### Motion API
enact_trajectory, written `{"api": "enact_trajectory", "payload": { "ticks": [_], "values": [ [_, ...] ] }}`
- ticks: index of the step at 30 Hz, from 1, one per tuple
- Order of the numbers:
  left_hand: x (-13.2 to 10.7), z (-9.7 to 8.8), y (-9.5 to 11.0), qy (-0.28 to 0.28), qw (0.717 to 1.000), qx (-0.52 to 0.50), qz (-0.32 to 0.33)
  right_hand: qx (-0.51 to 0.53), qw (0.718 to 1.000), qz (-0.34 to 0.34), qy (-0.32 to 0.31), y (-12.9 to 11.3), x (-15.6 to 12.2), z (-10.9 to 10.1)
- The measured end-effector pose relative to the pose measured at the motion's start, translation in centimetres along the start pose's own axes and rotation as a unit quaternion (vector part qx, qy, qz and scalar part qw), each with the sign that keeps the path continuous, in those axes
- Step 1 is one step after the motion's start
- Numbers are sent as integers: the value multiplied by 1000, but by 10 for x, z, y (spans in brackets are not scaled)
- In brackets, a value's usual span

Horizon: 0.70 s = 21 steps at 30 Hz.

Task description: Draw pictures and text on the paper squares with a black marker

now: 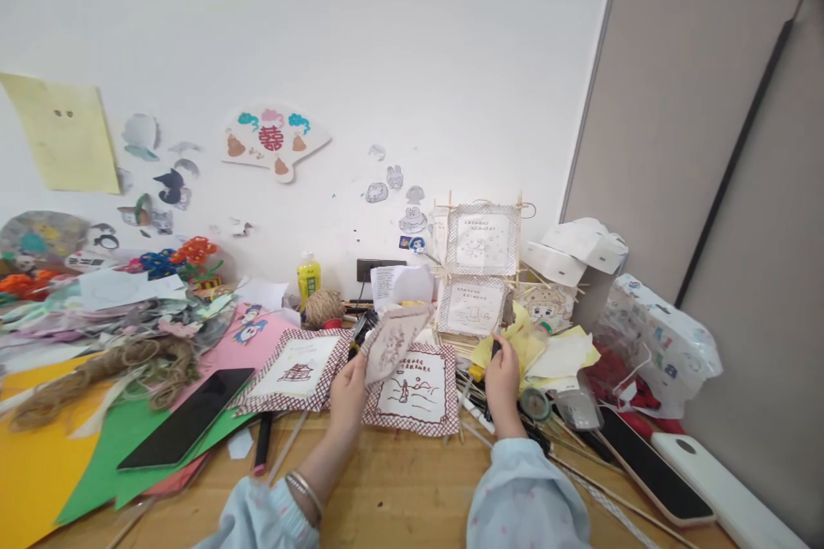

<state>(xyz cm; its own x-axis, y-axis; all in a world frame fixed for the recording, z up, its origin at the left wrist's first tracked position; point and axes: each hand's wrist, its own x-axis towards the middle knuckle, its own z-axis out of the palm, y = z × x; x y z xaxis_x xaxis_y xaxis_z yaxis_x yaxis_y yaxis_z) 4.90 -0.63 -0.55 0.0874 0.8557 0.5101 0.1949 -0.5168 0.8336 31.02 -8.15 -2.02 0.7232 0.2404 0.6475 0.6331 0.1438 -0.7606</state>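
Note:
My left hand (348,399) is closed on the edge of a small paper drawing (399,341), lifted and tilted above the table. Below it lies a drawing of a figure and waves with a dark red lattice border (418,395). A similar bordered drawing of a pavilion (302,371) lies to the left. My right hand (503,377) is closed around a small dark object (495,346); only its end shows, so its kind is unclear. Crumpled yellow paper (524,343) is just beyond that hand. Behind stand framed drawings (482,240) on thin sticks.
A black tablet-like device (186,420) rests on coloured paper (51,455) at left, near twine (96,377). A phone (657,467) and thin sticks lie at right. Tape (534,403), a twine ball (325,307) and a yellow bottle (309,279) stand farther back.

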Motion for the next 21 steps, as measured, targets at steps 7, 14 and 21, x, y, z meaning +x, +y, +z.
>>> {"api": "enact_trajectory", "payload": {
  "ticks": [7, 14, 21],
  "values": [
    [-7, -13, 4, -148, 931, 109, 315, -3, 1000, -1, 0, -1, 0, -1],
    [-19, -3, 0, -405, 760, 293, 416, -10, 1000, 4, 3, -1, 1, -3],
    [-28, 11, 6, -352, 798, 371, 317, -4, 1000, 11, -4, 0, 1, -2]
  ]
}}
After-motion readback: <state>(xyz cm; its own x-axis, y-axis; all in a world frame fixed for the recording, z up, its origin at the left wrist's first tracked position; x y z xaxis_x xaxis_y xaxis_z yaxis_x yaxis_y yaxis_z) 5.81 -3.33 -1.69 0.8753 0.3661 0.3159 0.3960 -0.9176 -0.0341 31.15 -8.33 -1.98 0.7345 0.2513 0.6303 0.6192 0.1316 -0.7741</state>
